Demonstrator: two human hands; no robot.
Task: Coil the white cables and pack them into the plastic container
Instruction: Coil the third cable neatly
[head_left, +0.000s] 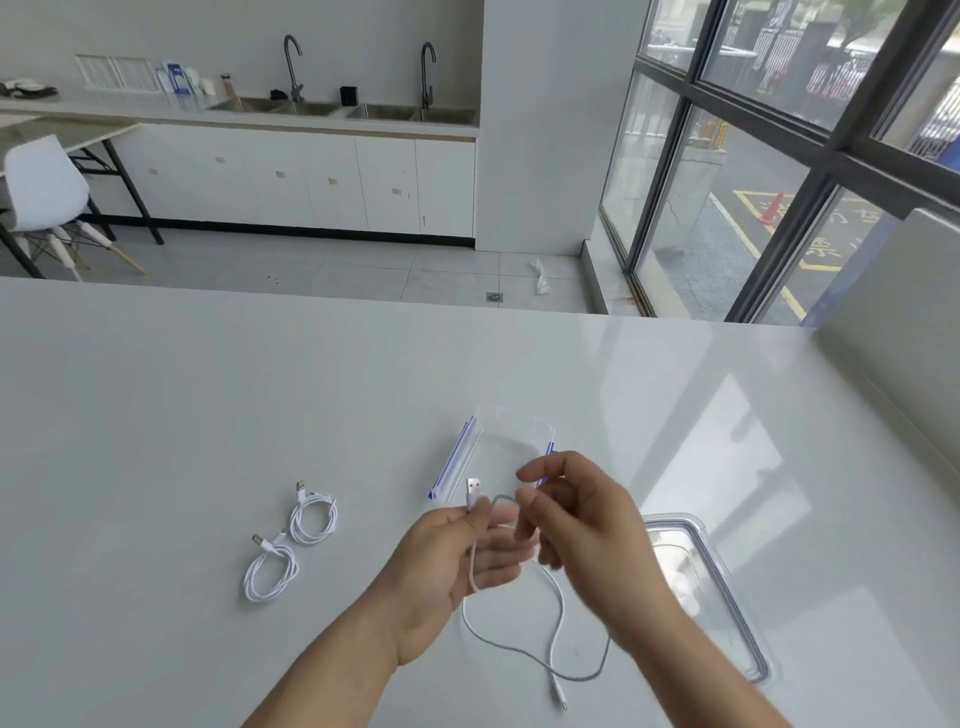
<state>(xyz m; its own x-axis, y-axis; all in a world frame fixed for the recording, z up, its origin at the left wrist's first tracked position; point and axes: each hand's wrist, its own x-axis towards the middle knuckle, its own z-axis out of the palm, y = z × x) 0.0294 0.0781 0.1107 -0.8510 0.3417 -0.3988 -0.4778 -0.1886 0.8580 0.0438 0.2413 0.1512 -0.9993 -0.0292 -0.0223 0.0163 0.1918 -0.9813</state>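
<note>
My left hand (457, 566) pinches a white cable (556, 623) just below its USB plug, which points up. My right hand (587, 519) grips the same cable a little further along, bending it into a small loop between the hands. The rest of the cable hangs down and trails on the white table, its small plug lying near the front edge. Behind my hands stands the clear plastic container (511, 441) with blue clips, open and partly hidden by my fingers. Two coiled white cables (313, 517) (270, 571) lie on the table to the left.
The clear container lid (722, 597) lies flat on the white table (208, 415) to the right of my hands. Beyond the table's far edge are a floor, a counter with sinks, a white chair and large windows on the right.
</note>
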